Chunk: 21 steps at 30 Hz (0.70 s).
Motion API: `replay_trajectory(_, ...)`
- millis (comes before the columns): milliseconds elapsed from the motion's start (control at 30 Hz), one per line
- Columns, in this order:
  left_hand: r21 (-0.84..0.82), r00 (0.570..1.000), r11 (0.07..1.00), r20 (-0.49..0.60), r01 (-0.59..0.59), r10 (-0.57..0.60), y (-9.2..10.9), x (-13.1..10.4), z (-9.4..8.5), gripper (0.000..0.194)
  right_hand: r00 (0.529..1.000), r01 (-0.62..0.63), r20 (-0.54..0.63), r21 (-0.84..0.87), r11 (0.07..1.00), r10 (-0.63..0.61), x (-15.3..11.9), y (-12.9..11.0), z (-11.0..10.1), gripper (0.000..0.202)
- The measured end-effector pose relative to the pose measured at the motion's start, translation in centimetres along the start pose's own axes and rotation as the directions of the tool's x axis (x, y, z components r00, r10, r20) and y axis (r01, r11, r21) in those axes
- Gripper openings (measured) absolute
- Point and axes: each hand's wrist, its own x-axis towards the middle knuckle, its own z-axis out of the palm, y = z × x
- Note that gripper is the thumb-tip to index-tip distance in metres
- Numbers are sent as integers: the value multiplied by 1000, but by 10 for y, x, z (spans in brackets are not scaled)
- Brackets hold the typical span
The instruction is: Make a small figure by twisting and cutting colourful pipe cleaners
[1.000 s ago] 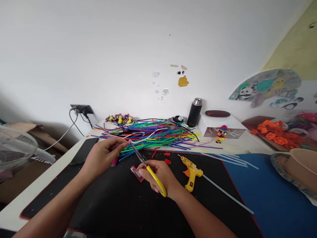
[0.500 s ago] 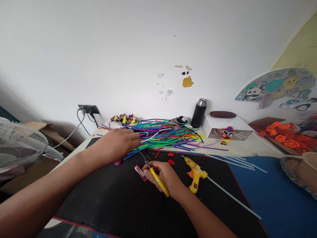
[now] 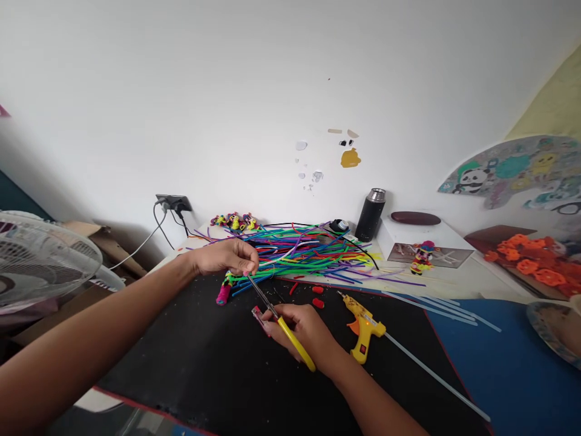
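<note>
My left hand [image 3: 233, 257] is closed in a pinch over the far part of the black mat [image 3: 204, 357]. A tiny reddish bit shows at its fingertips; I cannot make out what it is. My right hand [image 3: 302, 330] is wrapped round yellow-handled scissors [image 3: 295, 343], whose metal blades point up-left to the left fingertips. Beside the right fingers lies a pink lighter [image 3: 259, 319], partly covered by them. Below my left hand rests a small pink and yellow fuzzy figure [image 3: 223, 293]. Two red fuzzy pieces [image 3: 318, 302] lie beyond the right hand.
Many coloured pipe cleaners [image 3: 299, 251] spread along the back. A yellow glue gun [image 3: 367, 327] with a long glue stick lies at right. Behind stand a black thermos [image 3: 371, 215], a white box [image 3: 408, 233] and several small figures [image 3: 235, 221]. A fan [image 3: 45, 254] stands left.
My left hand has turned and drawn back a little, uncovering the pink figure, its pinch now at the scissor tips. My right fingers cover more of the lighter. The view has shifted slightly.
</note>
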Motion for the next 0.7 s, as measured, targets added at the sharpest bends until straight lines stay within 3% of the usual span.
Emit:
replay_trajectory(100, -344, 991, 934, -127, -94, 53, -28, -3, 17, 49, 1000, -3, -15, 65, 998, 4, 0, 0, 4, 27)
replay_trajectory(200, -413, 970, 893, -229, -179, 88, -44, -7, 37, 49, 993, -115, 1, 116, 986, 116, 1, -3, 5, 33)
replay_trajectory(333, -470, 907, 833, -413, -292, 86, -46, -17, 61, 44, 980, -201, 30, 207, 957, 199, 1, -7, 3, 46)
replay_trajectory(433, -377, 863, 878, -500, -295, 76, -40, -27, 70, 48, 980, -199, 40, 243, 949, 195, 1, -8, 2, 50)
replay_trajectory(567, -55, 792, 985, -603, -163, 98, -29, -38, 69, 49, 979, -203, 25, 208, 957, 203, 2, -8, 3, 47)
replay_trajectory(700, 291, 720, 957, -665, 7, 197, -20, -44, 64, 44, 984, -144, -99, 57, 988, 149, 5, -3, 6, 32)
